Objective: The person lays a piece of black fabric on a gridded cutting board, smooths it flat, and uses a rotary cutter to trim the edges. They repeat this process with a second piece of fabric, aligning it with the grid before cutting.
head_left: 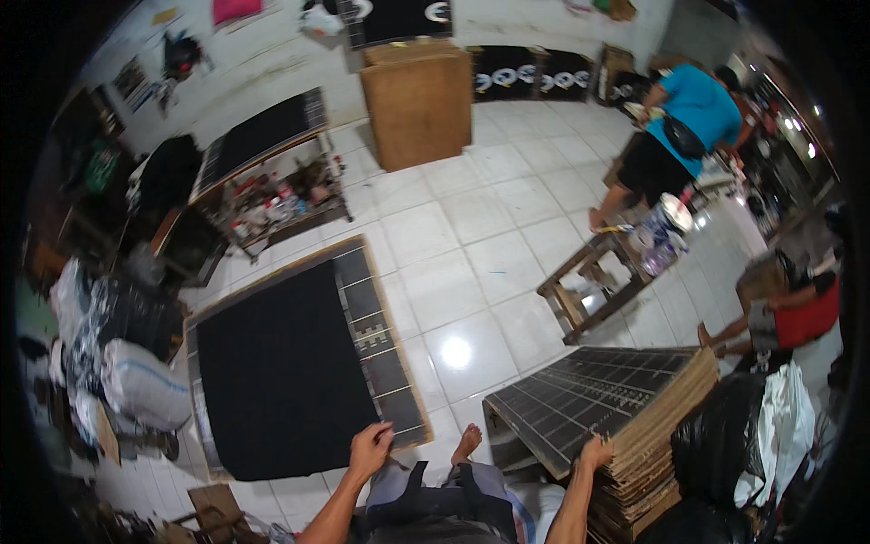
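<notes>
Your left hand (370, 451) hovers half-open by smooth black cloth (279, 372); your right hand (594, 451) grips a flat gridded board (594, 390)!

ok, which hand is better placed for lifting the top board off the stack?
Right, probably: the right hand is at the edge of the top board, while the left hand is near the black cloth.

Black cloth (281, 372) matt, smooth; stacked boards (607, 399) rough-edged; floor tiles (453, 236) glossy; black bag (714, 431) shiny plastic.
</notes>
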The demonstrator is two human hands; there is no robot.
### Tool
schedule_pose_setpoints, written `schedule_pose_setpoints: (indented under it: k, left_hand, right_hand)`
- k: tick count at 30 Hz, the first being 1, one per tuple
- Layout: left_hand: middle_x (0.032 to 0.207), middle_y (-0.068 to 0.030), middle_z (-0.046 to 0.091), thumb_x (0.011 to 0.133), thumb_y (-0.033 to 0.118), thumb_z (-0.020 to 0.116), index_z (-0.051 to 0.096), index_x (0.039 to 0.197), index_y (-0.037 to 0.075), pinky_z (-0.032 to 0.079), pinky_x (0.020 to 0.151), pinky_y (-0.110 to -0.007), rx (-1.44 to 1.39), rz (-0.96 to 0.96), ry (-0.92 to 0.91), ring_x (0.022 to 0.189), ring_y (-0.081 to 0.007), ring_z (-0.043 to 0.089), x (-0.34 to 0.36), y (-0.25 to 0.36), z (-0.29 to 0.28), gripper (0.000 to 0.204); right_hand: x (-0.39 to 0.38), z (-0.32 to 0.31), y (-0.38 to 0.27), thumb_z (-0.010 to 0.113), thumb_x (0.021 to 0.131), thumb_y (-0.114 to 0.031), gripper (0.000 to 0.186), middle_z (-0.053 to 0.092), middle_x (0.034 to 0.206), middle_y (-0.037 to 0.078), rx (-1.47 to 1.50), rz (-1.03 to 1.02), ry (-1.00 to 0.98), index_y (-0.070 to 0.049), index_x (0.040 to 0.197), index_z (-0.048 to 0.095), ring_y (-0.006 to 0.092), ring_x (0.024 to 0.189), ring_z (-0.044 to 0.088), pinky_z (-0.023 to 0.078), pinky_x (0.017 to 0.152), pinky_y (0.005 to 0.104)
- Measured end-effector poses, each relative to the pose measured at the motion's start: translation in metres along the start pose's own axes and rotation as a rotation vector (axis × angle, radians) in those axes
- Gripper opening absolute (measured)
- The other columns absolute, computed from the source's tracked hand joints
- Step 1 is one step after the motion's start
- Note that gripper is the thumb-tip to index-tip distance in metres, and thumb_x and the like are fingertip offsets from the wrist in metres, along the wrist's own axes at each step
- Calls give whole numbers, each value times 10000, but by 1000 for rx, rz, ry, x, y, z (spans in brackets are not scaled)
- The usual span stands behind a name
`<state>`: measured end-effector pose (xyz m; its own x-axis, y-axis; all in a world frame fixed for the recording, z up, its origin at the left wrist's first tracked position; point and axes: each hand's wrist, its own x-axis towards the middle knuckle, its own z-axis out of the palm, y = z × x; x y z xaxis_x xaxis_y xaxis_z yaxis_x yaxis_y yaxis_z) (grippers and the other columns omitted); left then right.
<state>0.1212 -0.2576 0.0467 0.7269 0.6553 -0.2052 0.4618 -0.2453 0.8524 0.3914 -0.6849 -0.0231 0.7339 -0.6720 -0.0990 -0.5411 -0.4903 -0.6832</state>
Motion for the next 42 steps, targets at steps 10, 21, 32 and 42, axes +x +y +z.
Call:
schedule_pose_setpoints:
  k: [10, 21, 32, 42]
  left_hand:
    - [1032, -179, 703, 914, 151, 662, 686, 1135, 30, 551, 818, -438, -4, 873, -175, 938, -381, 683, 90, 124, -97, 253]
    - [1634, -152, 293, 798, 320, 729, 357, 1549, 106, -21, 1236, -623, 499, 1777, 594, 1547, -316, 173, 94, 381, -266, 866]
    - [748, -82, 730, 759, 455, 841, 712, 926, 81, 549, 554, -343, 450, 1356, 952, 640, -202, 720, 32, 347, -419, 430]
    - [970, -54, 713, 813, 259, 838, 739, 1066, -17, 509, 776, -291, -204, 222, 753, 825, -143, 642, -53, 119, -564, 387]
  right_hand:
    - [-170, -175, -60, 672, 903, -128, 178, 585, 756, 120, -13, -622, 21, 26, 939, 591, 259, 700, 527, 456, 719, 372]
    - [-247, -338, -277, 576, 915, 15, 22, 550, 724, 117, -66, -1613, 318, 7, 933, 586, 213, 599, 520, 434, 581, 332]
    - [-219, -358, -507, 751, 925, -236, 416, 635, 1209, 174, 70, -1742, 1019, 5, 1231, 604, 316, 1127, 614, 463, 987, 442]
    - [-209, 67, -306, 799, 852, -393, 792, 517, 1356, 211, 431, -713, -774, 52, 1406, 451, 288, 1260, 498, 389, 1075, 401]
